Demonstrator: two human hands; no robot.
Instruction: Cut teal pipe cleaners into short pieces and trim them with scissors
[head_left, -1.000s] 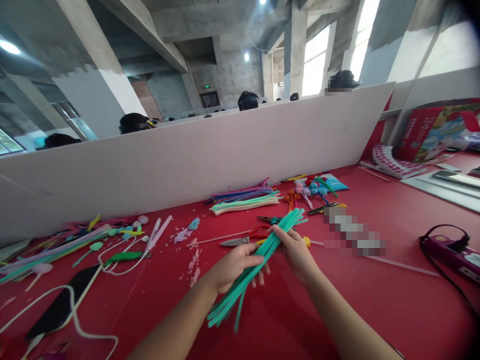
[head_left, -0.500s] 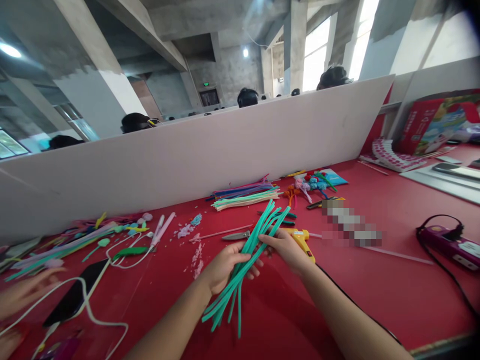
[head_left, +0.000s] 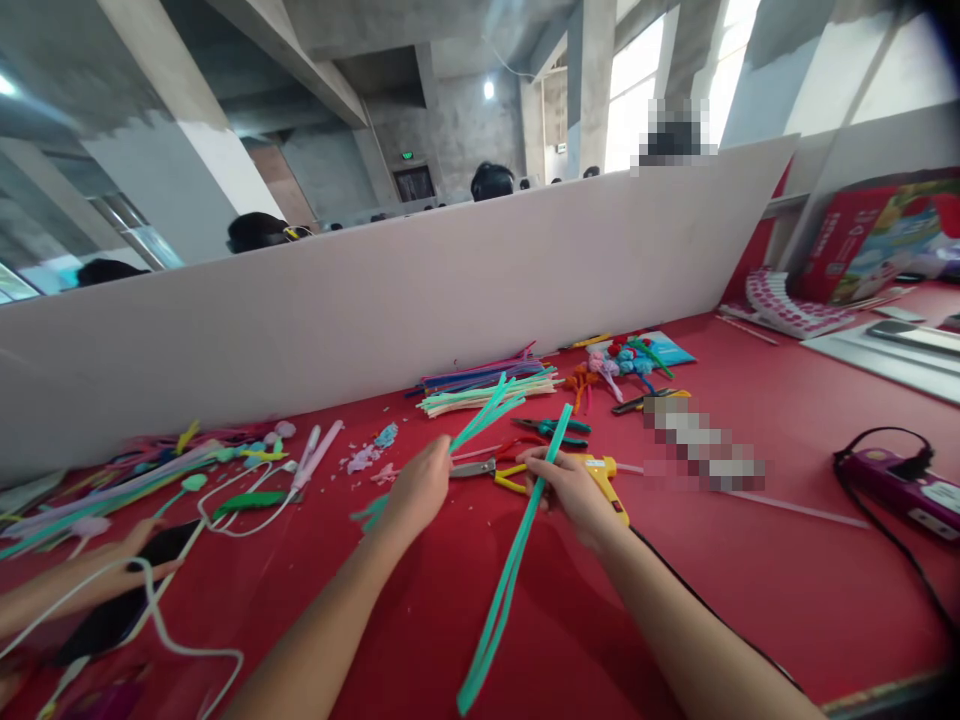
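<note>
My left hand (head_left: pixel 416 492) is closed round a bundle of teal pipe cleaners (head_left: pixel 480 418) whose tips point up and to the right, toward the white partition. My right hand (head_left: pixel 571 492) pinches a couple of separate teal pipe cleaners (head_left: pixel 510 580) that hang down toward me over the red table (head_left: pixel 750 580). The two hands are a little apart. Just beyond them lie scissors (head_left: pixel 480 466), teal-handled pliers (head_left: pixel 559 428) and a yellow glue gun (head_left: pixel 607 480).
A stack of coloured pipe cleaners (head_left: pixel 487 388) and small pipe-cleaner flowers (head_left: pixel 622 365) lie by the white partition (head_left: pixel 375 300). More pipe cleaners, a phone (head_left: pixel 112 610) with white cable and another person's hand (head_left: pixel 142 545) are at left. A purple power strip (head_left: pixel 900 490) sits right.
The single bundle held by both hands has been split: my left hand carried most of it left and upward, while my right hand kept a couple of pieces.
</note>
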